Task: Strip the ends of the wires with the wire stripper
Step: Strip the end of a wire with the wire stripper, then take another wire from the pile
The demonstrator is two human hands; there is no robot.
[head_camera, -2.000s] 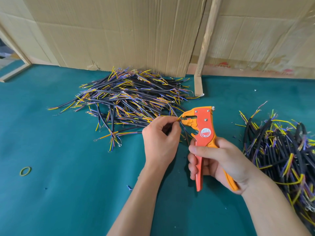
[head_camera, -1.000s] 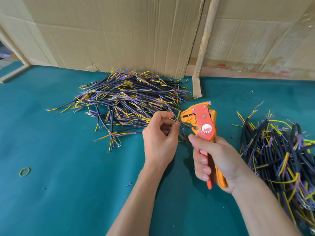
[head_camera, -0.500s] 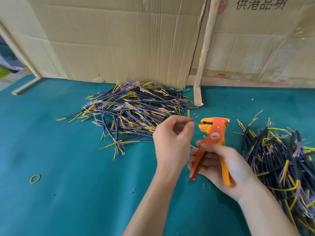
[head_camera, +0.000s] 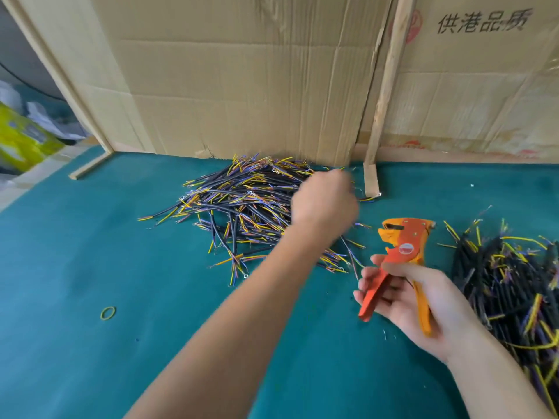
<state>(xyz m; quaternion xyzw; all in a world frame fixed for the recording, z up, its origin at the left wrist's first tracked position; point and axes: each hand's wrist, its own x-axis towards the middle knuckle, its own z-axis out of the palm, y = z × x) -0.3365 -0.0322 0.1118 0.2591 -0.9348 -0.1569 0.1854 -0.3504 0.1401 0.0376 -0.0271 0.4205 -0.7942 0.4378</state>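
A pile of black cables with yellow, purple and blue wire ends lies at the back middle of the green mat. My left hand is stretched over that pile's right edge; it is blurred, with fingers curled, and I cannot tell if it holds a wire. My right hand grips the orange wire stripper by its spread handles, jaws pointing up and left with nothing in them. A second pile of the same cables lies at the right, beside my right hand.
Cardboard sheets stand along the back of the mat, with a wooden slat leaning against them. A yellow-green rubber band lies on the mat at the left. A yellow-green box sits beyond the left edge.
My left hand has left the stripper's jaws and reached forward over the left pile. The stripper's handles have spread and the tool has drawn slightly right. The view has tilted up.
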